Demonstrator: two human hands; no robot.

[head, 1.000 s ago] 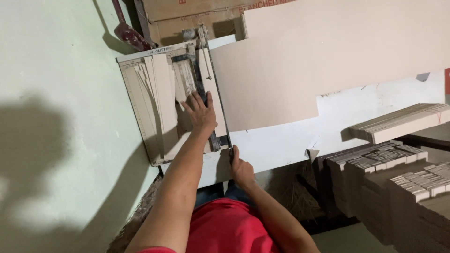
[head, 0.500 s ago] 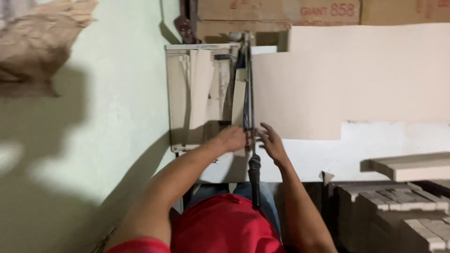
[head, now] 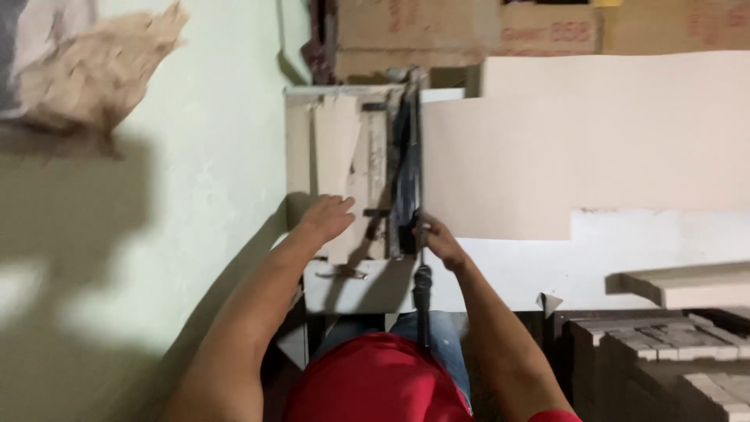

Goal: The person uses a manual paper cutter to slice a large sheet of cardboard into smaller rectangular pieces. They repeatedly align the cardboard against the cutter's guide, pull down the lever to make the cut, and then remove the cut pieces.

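Fingers [head: 337, 205] of my left hand [head: 328, 217] lie spread, released, flat on cut beige card strips [head: 337, 141] to steady them on the cream paper-cutter board [head: 298, 141]; my right hand [head: 439, 241] curls against the black hinged cutter blade [head: 406, 168], beside the large beige cardboard sheet [head: 578, 148] covering the white bench [head: 625, 250].

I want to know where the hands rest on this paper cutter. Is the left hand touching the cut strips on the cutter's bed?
Touching. The head view shows the left hand lying flat on the cardboard strips, no gap visible.
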